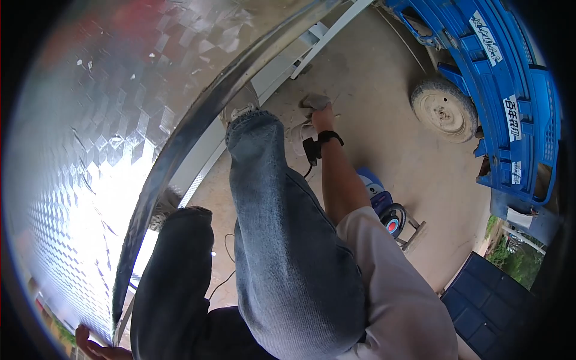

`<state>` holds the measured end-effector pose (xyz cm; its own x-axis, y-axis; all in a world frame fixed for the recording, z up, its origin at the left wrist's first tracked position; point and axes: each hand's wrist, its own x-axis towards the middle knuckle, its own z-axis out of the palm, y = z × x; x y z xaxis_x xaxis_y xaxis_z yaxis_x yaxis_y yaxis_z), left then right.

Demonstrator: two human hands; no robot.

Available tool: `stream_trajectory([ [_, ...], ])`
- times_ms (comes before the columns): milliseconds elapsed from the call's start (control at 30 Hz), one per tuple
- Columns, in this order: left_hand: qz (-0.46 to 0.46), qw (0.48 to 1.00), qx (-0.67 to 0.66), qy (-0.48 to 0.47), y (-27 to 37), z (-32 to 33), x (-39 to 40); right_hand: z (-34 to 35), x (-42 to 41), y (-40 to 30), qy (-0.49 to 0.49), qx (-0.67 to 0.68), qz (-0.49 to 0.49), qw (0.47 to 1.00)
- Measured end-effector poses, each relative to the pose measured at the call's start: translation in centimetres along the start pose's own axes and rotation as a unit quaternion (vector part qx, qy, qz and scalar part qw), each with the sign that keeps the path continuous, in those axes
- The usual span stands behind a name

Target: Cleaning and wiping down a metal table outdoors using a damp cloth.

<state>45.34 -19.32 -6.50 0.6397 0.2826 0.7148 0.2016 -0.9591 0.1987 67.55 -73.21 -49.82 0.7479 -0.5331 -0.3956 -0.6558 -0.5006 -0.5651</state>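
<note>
My right hand (323, 118) reaches down near the concrete floor, past my bent knee. It is closed around a grey, cloth-like thing (315, 101); its exact kind is unclear. A pale, partly see-through container or bag (302, 137) lies just beside the hand, partly hidden by a small black device (311, 150) on my wrist strap. My left hand (101, 346) shows only in part at the lower left, by the near corner of a table with a shiny, patterned silver cover (130, 108). Whether its fingers grip the table edge is not visible.
A blue three-wheeler or truck body (490, 90) with a dusty wheel (444, 110) stands at the right. Nearer are a blue children's ride-on toy with a black steering wheel (393, 220) and a small wooden stool (413, 236). A thin black cable (222, 282) runs by my legs.
</note>
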Motion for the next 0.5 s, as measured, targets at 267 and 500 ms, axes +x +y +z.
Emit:
stream_trajectory([
  [267, -0.06, 0.993, 0.068, -0.07, -3.4, -2.3, -1.1, -9.9, 6.0, -10.7, 0.172, 0.321, -0.154, 0.919],
  [500, -0.088, 0.99, 0.094, -0.05, -2.8, -2.1, -1.1, -12.9, 3.6, -19.9, 0.301, 0.295, -0.466, 0.778],
])
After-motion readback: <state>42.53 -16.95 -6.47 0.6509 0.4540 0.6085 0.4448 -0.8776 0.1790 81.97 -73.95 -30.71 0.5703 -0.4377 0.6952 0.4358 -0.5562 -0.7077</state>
